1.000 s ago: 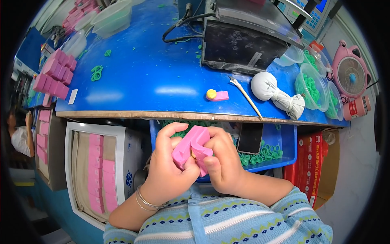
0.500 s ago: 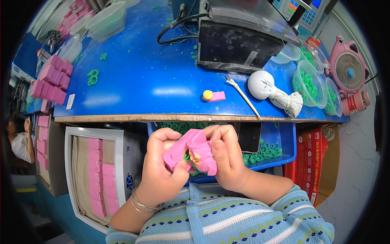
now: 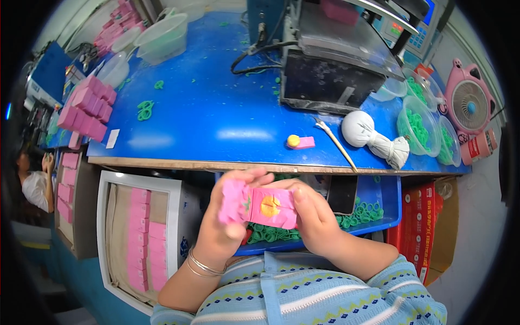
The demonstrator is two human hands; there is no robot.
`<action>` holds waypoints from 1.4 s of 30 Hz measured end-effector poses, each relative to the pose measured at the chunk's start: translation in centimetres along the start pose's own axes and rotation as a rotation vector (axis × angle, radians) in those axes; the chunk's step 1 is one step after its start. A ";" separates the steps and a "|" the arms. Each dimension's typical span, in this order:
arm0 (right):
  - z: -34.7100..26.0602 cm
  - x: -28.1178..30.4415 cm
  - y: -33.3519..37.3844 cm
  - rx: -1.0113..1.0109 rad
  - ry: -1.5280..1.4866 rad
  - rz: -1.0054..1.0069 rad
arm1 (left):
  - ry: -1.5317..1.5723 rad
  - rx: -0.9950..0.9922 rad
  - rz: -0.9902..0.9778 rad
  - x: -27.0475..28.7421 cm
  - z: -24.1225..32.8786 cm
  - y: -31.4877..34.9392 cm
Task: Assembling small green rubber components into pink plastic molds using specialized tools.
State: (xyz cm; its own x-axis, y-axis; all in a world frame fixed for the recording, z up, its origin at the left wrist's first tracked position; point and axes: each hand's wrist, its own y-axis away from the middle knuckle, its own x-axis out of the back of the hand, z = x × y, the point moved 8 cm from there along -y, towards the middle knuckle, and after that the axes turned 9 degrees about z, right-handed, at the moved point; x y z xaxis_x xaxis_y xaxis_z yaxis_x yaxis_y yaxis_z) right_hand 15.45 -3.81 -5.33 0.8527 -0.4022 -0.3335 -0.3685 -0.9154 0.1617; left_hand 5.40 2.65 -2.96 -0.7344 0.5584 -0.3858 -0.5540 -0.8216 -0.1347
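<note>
My left hand (image 3: 214, 230) and my right hand (image 3: 318, 219) hold a pink rubber mould (image 3: 287, 218) above the blue tray. It is spread apart into two flaps joined or touching at the middle. The left flap lies along my left fingers and looks a little blurred, with a green bit at its inner edge. My right thumb presses the right flap's edge. A round yellow patch (image 3: 270, 206) with a dark slit shows on the right flap's inner face. Below, the blue tray (image 3: 392, 211) holds many green rings (image 3: 360, 215), partly hidden by my hands.
On the blue table lie a pink block with a yellow knob (image 3: 303, 142), a pointed stick (image 3: 337, 145) and a white tied cloth bag (image 3: 374, 138). A black machine (image 3: 330, 81) stands behind. Pink blocks (image 3: 140, 238) fill a box at left. Bowls of green pieces (image 3: 417, 127) stand at right.
The mould has gone from bent and folded to spread apart, with its yellow patch facing up. My left fingers have straightened behind the left flap. The view has shifted slightly.
</note>
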 end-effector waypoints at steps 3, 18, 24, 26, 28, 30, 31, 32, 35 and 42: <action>-2.7 -1.0 0.9 0.443 0.473 -0.179 | 0.531 0.135 0.081 1.4 0.3 -0.9; -6.6 -3.6 0.7 0.724 0.646 -0.242 | 0.577 0.427 0.173 1.2 -0.9 -0.1; -8.0 -5.4 0.1 0.890 0.722 -0.344 | 0.432 0.369 0.289 2.1 -1.6 0.5; -7.8 -5.3 0.0 0.844 0.693 -0.370 | 0.516 0.347 0.150 1.7 -1.6 0.4; -7.8 -5.0 0.2 0.830 0.682 -0.355 | 0.519 0.347 0.177 1.9 -1.5 0.4; -7.4 -4.8 0.5 0.816 0.670 -0.336 | 0.520 0.351 0.203 2.0 -1.5 0.2; -5.6 -3.6 -0.6 0.457 0.411 -0.278 | 0.554 0.375 0.199 1.9 -1.5 0.2; -3.2 -2.6 -1.2 0.102 0.149 -0.214 | 0.588 0.399 0.195 1.9 -1.6 0.1; 0.8 -2.3 -0.6 -0.292 -0.220 -0.171 | 0.642 0.474 0.124 1.3 -1.6 0.3; 1.8 -1.3 -0.5 -0.181 -0.126 -0.079 | 0.619 0.460 0.052 0.8 -1.8 0.1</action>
State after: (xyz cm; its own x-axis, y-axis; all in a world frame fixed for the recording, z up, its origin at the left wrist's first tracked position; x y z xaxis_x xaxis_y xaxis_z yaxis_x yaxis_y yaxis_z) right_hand 13.90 -2.85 -6.61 0.8190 -0.3388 -0.4632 -0.2207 -0.9310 0.2908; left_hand 5.48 2.81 -4.95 -0.4858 0.2433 -0.8395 -0.7315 -0.6390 0.2380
